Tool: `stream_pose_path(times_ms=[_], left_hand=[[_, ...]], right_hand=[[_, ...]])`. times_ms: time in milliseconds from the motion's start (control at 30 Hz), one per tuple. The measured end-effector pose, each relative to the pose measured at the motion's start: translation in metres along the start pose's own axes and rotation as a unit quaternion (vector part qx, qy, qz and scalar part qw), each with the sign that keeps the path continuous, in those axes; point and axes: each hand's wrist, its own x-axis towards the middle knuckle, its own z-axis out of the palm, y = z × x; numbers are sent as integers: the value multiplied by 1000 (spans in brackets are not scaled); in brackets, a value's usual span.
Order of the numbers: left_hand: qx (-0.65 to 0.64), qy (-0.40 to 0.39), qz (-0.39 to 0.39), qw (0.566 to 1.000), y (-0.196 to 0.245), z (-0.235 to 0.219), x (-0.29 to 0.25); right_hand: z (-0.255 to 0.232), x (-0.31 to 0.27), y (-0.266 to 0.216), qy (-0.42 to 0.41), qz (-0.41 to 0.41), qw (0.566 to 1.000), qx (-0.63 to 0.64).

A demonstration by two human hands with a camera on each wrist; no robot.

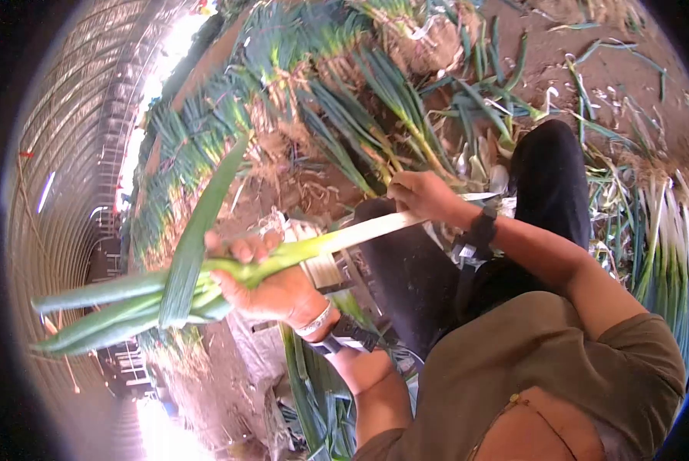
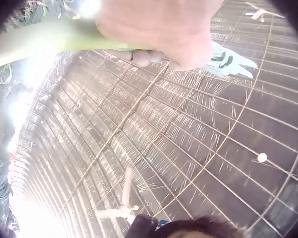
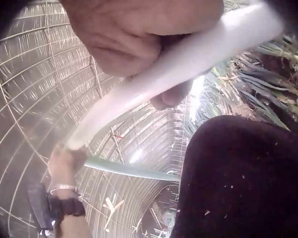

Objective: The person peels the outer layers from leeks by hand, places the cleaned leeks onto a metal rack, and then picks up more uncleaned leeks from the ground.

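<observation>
Head view: the leek (image 1: pixel 340 240) lies across the front of the body, white shaft toward the right hand (image 1: pixel 425 196), green leaves toward the left; the left hand (image 1: pixel 275 296) is curled round the stalk where the leaves part, its palm beneath; one broad leaf (image 1: pixel 194 234) crosses over the others. The right hand is closed on the white end, above the dark trousers (image 1: pixel 406 269). Leek bundles (image 1: pixel 306 46) cover the soil ahead; a further bundle (image 1: pixel 663 230), white shafts showing, lies at the right.

Left wrist view: the left hand is closed round the green part — leaf tips project beyond it; the ribbed roof (image 2: pixel 154 134) fills the background.

Right wrist view: the right hand grips the white shaft, fingers bent, the shaft running diagonally past them; the left hand, with a pale bracelet (image 3: pixel 63 187) at the wrist, holds the far portion — a trouser leg is in the foreground.
</observation>
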Motion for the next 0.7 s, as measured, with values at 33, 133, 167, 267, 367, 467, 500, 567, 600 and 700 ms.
stream_pose_path(times_ms=[33,133,167,267,367,467,500,567,600,700], left_hand=[[6,4,5,1000,-2,-3,-1],[-35,-29,-48,998,-14,-8,-6],[-16,-48,-75,996,-18,-7,-8],[-1,-66,-130,989,-30,1,-13],[87,-92,-155,980,-37,11,-14],[124,-159,-233,951,-43,0,-7],[150,-126,-207,959,-49,2,-7],[144,-120,-217,958,-51,-1,-4],[137,-114,-228,957,-53,-3,-3],[134,-95,-224,960,-61,-7,-2]], right_hand=[[-1,2,-11,-6,-4,1000,5],[-9,12,-44,-53,-22,989,135],[-9,15,-54,-90,-34,975,203],[-6,25,-78,-126,-102,938,308],[-18,31,-101,-150,-124,893,405],[-18,41,-98,-173,-117,861,464],[-18,43,-96,-146,-145,881,426],[-17,45,-92,-119,-173,898,387],[-17,46,-92,-122,-167,896,393],[-16,48,-86,-134,-124,894,408]])
